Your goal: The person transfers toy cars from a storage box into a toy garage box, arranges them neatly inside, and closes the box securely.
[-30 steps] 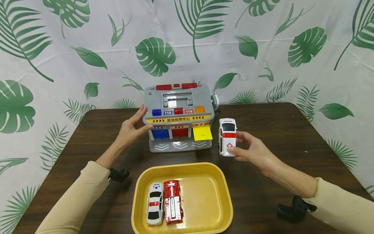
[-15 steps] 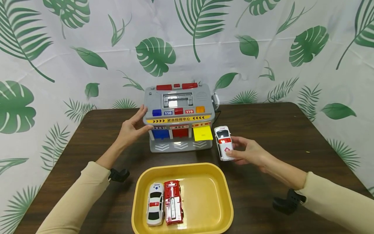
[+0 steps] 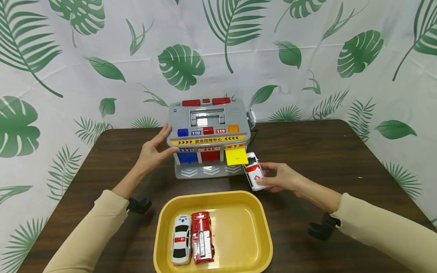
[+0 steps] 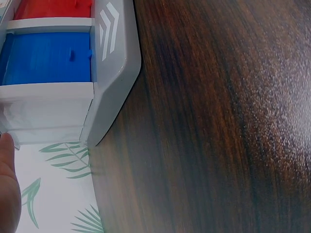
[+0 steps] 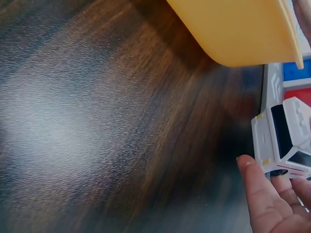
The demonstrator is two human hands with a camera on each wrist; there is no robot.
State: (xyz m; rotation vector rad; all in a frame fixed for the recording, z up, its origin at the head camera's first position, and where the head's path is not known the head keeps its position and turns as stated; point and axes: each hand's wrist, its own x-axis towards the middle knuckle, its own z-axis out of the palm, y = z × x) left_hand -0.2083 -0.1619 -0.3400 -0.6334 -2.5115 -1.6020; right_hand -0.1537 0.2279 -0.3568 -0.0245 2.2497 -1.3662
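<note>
A grey toy emergency station point(image 3: 206, 151) stands on the table, with blue and red doors down and a yellow door point(image 3: 236, 156) raised at the right. My left hand point(image 3: 152, 148) rests against its left side, fingers straight and thumb at the front roof edge; in the left wrist view a finger point(image 4: 7, 155) shows beside the wall. My right hand point(image 3: 281, 178) grips a white toy ambulance point(image 3: 253, 173) with a red roof light bar, thumb on its rear roof. Tilted nose-left, the ambulance overlaps the station's right front corner, close by the yellow door. From the right wrist, its rear point(image 5: 274, 136) shows.
In front of the station sits a yellow tray point(image 3: 239, 195), holding a white toy police car point(image 3: 181, 239) and a red toy fire truck point(image 3: 202, 237). A crank point(image 3: 251, 118) juts from the station's right side. Behind the dark table point(image 3: 324, 151) hangs a leaf-print cloth point(image 3: 246, 34).
My right hand has carried the ambulance left and toward me, turning its nose leftward, up to the station's right front corner. My left hand stays in place on the station.
</note>
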